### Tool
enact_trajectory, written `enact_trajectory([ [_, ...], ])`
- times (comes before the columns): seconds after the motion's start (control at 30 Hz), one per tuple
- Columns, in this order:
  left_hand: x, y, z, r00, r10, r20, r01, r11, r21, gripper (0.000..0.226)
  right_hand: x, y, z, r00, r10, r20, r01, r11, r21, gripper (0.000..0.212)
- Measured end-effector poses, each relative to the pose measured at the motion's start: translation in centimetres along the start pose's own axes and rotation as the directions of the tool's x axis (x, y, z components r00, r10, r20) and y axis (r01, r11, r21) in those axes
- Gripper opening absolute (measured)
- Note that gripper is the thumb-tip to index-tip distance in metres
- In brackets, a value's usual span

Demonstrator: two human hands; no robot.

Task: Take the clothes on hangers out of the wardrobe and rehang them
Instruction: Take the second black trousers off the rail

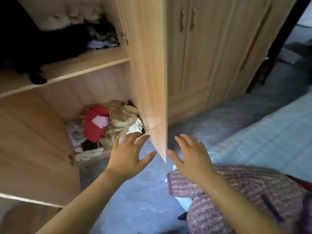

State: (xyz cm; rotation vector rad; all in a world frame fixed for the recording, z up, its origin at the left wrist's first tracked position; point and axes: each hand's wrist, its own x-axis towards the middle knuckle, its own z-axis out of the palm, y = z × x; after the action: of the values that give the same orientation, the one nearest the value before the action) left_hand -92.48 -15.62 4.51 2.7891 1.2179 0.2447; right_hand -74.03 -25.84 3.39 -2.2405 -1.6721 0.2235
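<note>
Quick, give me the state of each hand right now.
Left hand: open, fingers spread, holding nothing, just left of the wardrobe door.
Right hand: open, fingers spread, holding nothing, just right of the door's lower edge.

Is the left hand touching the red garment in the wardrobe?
Apart. The head view shows beige clothes lying between the left hand and the red garment.

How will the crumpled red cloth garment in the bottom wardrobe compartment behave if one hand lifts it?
The crumpled red cloth garment lies in soft folds, so it will probably hang floppy. A small pink cloth rests on it, so that would likely slide off.
</note>
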Motion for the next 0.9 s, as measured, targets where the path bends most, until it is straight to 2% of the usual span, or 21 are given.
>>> enact_trajectory([
  [0.2,-1.5,-15.1,-7.8,0.967,-0.199,-0.162,0.213,0.974,0.075,0.067,10.0,-15.7,1.4,0.958,-0.282,-0.049,0.284,0.959,0.022,0.068],
  [0.33,-1.6,-22.1,-12.8,0.933,-0.275,-0.232,0.311,0.940,0.137,0.073,15.4,-23.7,0.9,0.899,-0.421,-0.122,0.427,0.904,0.032,0.070],
  [0.47,-0.9,-27.9,-17.1,0.882,-0.329,-0.338,0.397,0.905,0.154,0.072,21.0,-30.4,-0.3,0.834,-0.537,-0.128,0.543,0.839,0.016,0.076],
  [0.6,2.2,-33.1,-21.4,0.826,-0.343,-0.447,0.451,0.878,0.160,0.073,27.5,-36.0,-2.2,0.773,-0.603,-0.196,0.620,0.784,0.035,0.060],
  [0.9,14.0,-44.2,-32.8,0.687,-0.297,-0.663,0.538,0.821,0.189,0.070,45.2,-48.1,-9.1,0.584,-0.717,-0.381,0.776,0.631,0.001,0.059],
])
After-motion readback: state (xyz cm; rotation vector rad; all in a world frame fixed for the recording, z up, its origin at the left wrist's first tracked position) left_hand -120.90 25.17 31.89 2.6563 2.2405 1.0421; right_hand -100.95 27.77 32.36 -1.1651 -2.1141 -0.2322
